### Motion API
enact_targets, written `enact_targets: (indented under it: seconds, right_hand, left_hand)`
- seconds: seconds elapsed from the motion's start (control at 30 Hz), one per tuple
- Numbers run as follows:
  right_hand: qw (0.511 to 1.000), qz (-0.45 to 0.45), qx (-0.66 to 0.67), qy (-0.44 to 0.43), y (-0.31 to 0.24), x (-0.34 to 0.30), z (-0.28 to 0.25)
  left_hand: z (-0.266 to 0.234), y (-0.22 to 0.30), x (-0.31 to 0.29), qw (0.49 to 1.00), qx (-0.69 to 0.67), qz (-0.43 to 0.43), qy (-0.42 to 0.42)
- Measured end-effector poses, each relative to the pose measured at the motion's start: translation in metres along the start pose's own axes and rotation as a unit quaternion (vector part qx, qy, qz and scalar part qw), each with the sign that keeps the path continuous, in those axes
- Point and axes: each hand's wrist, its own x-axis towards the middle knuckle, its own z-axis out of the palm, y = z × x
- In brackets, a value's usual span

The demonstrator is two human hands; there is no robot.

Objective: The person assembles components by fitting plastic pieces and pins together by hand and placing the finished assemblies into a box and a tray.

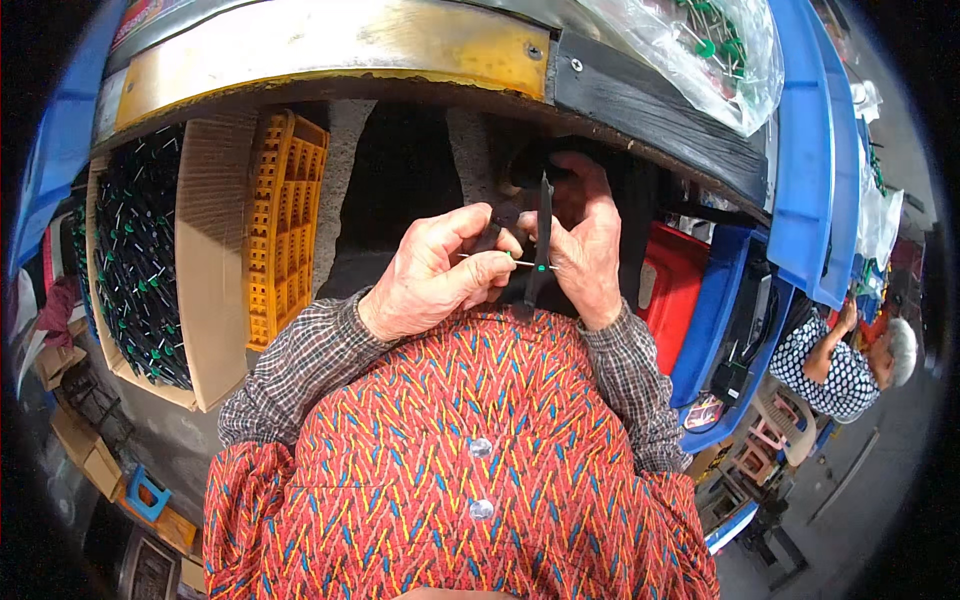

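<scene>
My left hand (440, 268) is closed in a pinch, thumb and fingers on a thin light-coloured pin (523, 263) with a bit of green by the fingertips. A small dark part also shows between those fingers, but its shape is mostly hidden. My right hand (588, 245) grips a narrow black pointed piece (543, 225), held upright in front of my lap. The pin lies level at the lower part of this black piece, where a green dot shows. Whether the pin passes through it or only touches it, I cannot tell.
A worn workbench edge (330, 45) runs above my hands, bearing a clear bag (715, 60) of green-headed pins. Left stand a cardboard box (215, 250) of black pieces and a yellow crate (285, 230). Right are red (675, 290) and blue bins (715, 310); another person (830, 365) sits beyond.
</scene>
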Motion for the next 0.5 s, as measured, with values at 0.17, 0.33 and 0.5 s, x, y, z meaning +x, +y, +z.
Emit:
enact_targets:
  seconds: [0.17,0.33,0.5]
  right_hand:
    - [0.970,0.097,0.209,-0.074,-0.021,0.008,-0.011]
    - [0.977,0.094,0.061,-0.183,-0.035,0.004,-0.022]
    - [0.966,0.086,-0.088,-0.227,-0.042,-0.002,-0.021]
  left_hand:
    - [-0.003,-0.013,0.004,0.998,0.049,0.029,0.023]
    - [-0.006,-0.013,0.004,0.994,0.086,0.027,0.067]
    - [-0.002,-0.009,0.003,0.993,0.046,0.040,0.104]
